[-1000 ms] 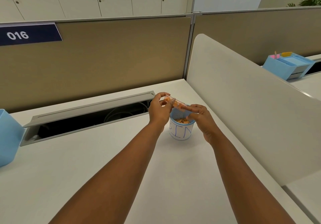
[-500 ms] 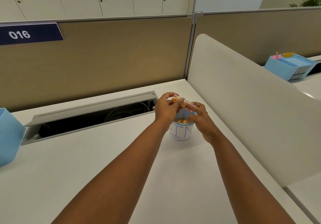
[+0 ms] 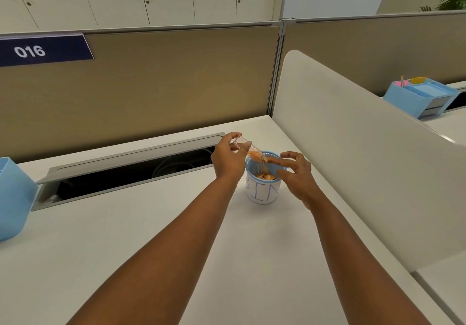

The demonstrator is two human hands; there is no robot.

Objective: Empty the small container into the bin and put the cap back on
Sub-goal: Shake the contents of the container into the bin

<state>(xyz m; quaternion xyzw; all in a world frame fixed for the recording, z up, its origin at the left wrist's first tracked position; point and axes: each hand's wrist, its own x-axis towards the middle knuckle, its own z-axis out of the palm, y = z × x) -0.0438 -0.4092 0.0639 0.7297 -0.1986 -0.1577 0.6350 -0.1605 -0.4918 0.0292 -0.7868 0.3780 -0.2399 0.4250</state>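
White desk (image 3: 126,249): I see both forearms reaching across it.
Bin (image 3: 262,191): paper-wrapped, blue rim, orange bits inside.
Right hand (image 3: 296,173): fingers loosely spread over the rim; whether it has the cap, I cannot tell.
Left hand (image 3: 228,159): pinching the small container (image 3: 251,149), tilted mouth-down over the bin.
Cable tray (image 3: 126,165): behind, lid raised.

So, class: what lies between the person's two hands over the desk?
In the head view, the tilted small container, held by the left hand, and the bin's rim lie before the right hand.
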